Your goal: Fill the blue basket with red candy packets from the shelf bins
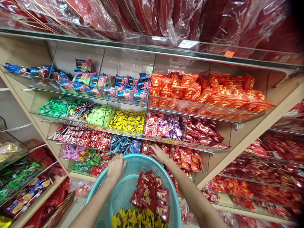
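Observation:
A teal plastic basket (174, 190) is at the bottom centre. Inside it lie dark red candy packets (147, 190) and, below them, yellow candies (135, 218). My left hand (115, 167) grips the basket's back-left rim, fingers wrapped over it. Beyond the back rim, my right hand (159, 153) reaches into a shelf compartment of dark red packets (146, 148), its fingers apart and touching or just above the packets. Whether a packet is under its fingertips is hidden.
Tiered shelves with clear dividers hold yellow candies (128, 122), orange-red packets (187, 87) and blue-pink packets (121, 87). A clear shelf lip (166, 139) runs above my right hand. More stocked shelves stand left and right. Wrapped red goods (142, 15) are on top.

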The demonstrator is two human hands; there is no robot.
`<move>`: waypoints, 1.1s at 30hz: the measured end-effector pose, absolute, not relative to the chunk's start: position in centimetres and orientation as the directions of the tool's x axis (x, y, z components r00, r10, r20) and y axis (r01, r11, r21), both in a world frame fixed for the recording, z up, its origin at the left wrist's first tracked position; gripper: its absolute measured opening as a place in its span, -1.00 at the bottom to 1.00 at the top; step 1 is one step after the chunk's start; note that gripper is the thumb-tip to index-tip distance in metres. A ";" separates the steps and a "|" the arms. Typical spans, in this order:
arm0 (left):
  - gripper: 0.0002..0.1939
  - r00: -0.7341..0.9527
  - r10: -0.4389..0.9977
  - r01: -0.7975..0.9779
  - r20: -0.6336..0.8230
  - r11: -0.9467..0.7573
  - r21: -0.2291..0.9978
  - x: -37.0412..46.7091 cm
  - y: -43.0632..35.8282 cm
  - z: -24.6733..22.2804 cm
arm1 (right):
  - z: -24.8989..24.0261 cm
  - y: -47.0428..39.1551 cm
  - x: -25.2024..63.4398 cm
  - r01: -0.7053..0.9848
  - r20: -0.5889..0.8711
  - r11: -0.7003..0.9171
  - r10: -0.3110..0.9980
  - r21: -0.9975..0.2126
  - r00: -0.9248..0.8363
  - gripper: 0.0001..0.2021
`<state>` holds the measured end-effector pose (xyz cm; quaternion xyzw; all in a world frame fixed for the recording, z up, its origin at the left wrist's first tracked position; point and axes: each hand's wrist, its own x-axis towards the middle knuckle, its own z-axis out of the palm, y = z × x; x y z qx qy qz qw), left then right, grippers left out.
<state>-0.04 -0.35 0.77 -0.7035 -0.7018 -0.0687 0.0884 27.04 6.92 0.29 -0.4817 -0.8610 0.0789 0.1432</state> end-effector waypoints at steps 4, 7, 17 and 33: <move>-0.68 -0.006 0.979 1.000 0.203 0.009 -0.010 0.0 -0.3 0.8 | 0.5 6.5 26.7 0.763 0.168 0.575 0.818 -0.294 -0.551 -0.62; -0.67 -0.002 0.979 1.000 0.206 0.003 -0.005 0.0 -0.3 0.9 | 0.9 6.3 26.4 0.777 0.124 0.541 0.838 -0.322 -0.532 -0.71; -0.68 0.007 0.975 0.999 0.223 0.002 -0.040 0.0 -0.4 0.9 | 1.0 6.2 26.6 0.754 0.123 0.539 0.835 -0.374 -0.536 -0.77; -0.70 0.013 0.971 0.999 0.237 -0.003 -0.044 0.0 -0.1 0.6 | 0.2 6.7 27.2 0.849 0.182 0.495 0.866 -0.186 -0.465 -0.73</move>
